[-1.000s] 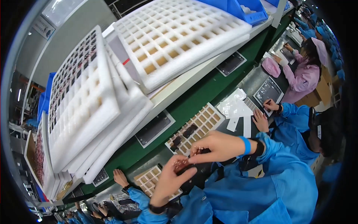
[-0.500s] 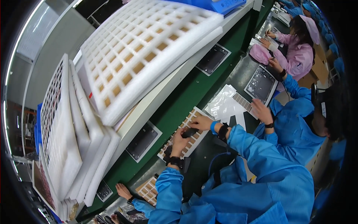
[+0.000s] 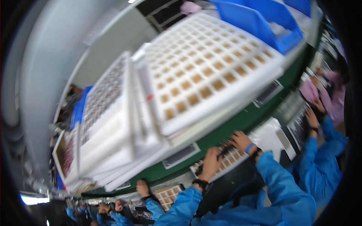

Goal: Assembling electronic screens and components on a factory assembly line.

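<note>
A white grid tray (image 3: 227, 164) with tan cells lies beside the green strip (image 3: 211, 140), low and right of the middle. My left hand (image 3: 212, 162) reaches over its left part, fingers drawn together near small dark pieces (image 3: 226, 147). Over the far right end, my right hand (image 3: 241, 141) bends its fingers down at the same dark pieces. Blur and the fingers themselves hide what each hand grips. Both sleeves are blue, with dark bands at the wrists.
White foam grids (image 3: 211, 64) fill the raised shelf, beside upright foam sheets (image 3: 102, 116) and a blue bin (image 3: 245, 19). A framed dark panel (image 3: 181, 155) lies on the green strip. Co-workers' hands show at the left (image 3: 143, 188) and right (image 3: 312, 118), close to mine.
The whole view has swung, so the tray and my hands sit lower and farther right. Both hands stay over the tray. The dark piece between them no longer shows plainly.
</note>
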A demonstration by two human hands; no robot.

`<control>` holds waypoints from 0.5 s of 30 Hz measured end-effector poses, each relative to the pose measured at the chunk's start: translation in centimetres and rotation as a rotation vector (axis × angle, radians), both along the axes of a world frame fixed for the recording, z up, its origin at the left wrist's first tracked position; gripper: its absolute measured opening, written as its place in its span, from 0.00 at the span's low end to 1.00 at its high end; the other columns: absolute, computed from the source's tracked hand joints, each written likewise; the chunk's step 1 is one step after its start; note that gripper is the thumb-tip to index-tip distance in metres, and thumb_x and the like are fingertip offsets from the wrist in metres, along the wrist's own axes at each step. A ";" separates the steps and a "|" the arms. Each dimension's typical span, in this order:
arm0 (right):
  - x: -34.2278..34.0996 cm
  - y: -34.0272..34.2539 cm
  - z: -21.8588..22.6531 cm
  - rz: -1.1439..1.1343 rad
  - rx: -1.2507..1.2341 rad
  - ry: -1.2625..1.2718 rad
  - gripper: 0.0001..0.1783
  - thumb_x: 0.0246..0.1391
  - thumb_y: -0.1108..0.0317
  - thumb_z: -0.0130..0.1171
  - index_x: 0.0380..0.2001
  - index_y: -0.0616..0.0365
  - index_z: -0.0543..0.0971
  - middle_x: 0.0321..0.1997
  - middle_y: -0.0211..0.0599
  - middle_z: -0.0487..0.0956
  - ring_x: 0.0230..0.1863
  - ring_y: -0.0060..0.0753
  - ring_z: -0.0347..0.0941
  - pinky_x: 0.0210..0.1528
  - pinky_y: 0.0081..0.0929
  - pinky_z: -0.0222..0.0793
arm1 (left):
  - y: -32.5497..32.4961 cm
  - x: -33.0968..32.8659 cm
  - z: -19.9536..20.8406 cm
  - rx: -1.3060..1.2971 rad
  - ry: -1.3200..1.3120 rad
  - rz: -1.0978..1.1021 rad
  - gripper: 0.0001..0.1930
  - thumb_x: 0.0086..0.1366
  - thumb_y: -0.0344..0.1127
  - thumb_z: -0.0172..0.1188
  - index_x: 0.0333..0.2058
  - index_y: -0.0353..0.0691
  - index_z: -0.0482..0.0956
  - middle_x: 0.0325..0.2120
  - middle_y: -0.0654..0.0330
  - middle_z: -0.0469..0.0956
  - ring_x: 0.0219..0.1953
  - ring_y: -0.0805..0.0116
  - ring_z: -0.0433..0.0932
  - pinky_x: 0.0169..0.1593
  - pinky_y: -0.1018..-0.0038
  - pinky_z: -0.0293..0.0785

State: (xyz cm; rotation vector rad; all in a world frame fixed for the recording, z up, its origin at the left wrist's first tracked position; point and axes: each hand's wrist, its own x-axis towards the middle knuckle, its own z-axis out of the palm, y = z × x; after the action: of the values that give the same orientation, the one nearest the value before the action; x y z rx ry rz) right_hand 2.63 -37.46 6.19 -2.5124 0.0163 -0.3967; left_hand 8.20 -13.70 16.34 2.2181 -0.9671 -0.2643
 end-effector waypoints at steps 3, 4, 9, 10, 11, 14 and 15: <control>-1.7 -0.2 2.4 -0.150 -0.030 0.024 0.20 0.53 0.63 0.66 0.48 0.57 0.78 0.49 0.51 0.74 0.52 0.58 0.70 0.53 0.49 0.71 | 5.0 -0.8 9.8 0.133 0.297 -0.327 0.18 0.66 0.38 0.63 0.51 0.37 0.76 0.46 0.49 0.78 0.47 0.51 0.79 0.51 0.61 0.76; -2.1 -0.1 3.3 -0.212 0.010 -0.032 0.21 0.53 0.64 0.66 0.49 0.59 0.77 0.52 0.52 0.74 0.54 0.59 0.70 0.55 0.50 0.70 | 6.0 -1.2 16.5 0.312 0.546 -0.400 0.19 0.68 0.41 0.62 0.52 0.37 0.76 0.47 0.50 0.78 0.49 0.54 0.79 0.51 0.62 0.75; -2.2 0.7 12.0 -0.314 0.358 -0.006 0.13 0.59 0.67 0.60 0.45 0.63 0.78 0.43 0.51 0.79 0.44 0.55 0.76 0.47 0.46 0.72 | 15.2 0.4 36.5 0.219 0.638 -0.846 0.19 0.69 0.35 0.64 0.55 0.33 0.77 0.49 0.48 0.80 0.49 0.55 0.80 0.50 0.66 0.77; -2.2 1.0 12.9 -0.285 0.374 -0.014 0.11 0.60 0.67 0.60 0.41 0.64 0.79 0.38 0.50 0.79 0.40 0.54 0.77 0.43 0.45 0.73 | 16.6 1.5 39.5 0.249 0.654 -0.758 0.14 0.68 0.32 0.66 0.49 0.32 0.81 0.45 0.48 0.82 0.40 0.57 0.82 0.41 0.69 0.78; -2.4 1.5 13.9 -0.257 0.391 -0.014 0.09 0.60 0.67 0.59 0.37 0.64 0.80 0.33 0.50 0.80 0.36 0.54 0.78 0.39 0.45 0.73 | 18.0 2.5 40.7 0.076 0.564 -0.751 0.10 0.67 0.30 0.66 0.45 0.32 0.83 0.41 0.49 0.84 0.32 0.60 0.82 0.34 0.71 0.78; -1.6 4.5 15.3 -0.088 0.369 -0.068 0.09 0.61 0.66 0.58 0.34 0.60 0.82 0.32 0.47 0.82 0.33 0.56 0.78 0.36 0.45 0.74 | 22.2 1.6 40.9 0.339 0.574 -0.639 0.09 0.68 0.31 0.65 0.43 0.34 0.84 0.35 0.55 0.85 0.33 0.64 0.83 0.34 0.72 0.78; -1.7 5.4 15.7 -0.097 0.355 -0.057 0.09 0.61 0.66 0.58 0.34 0.60 0.82 0.32 0.47 0.82 0.33 0.56 0.78 0.36 0.45 0.74 | 22.4 1.4 38.9 0.354 0.543 -0.602 0.10 0.68 0.33 0.65 0.44 0.35 0.83 0.36 0.55 0.85 0.34 0.65 0.84 0.36 0.72 0.78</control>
State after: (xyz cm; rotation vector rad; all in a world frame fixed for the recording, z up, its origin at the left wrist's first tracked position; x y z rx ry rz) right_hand 0.94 -32.04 21.90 -2.1545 0.1717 -0.4612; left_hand 9.56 8.69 55.21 1.9111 -1.3102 -1.3215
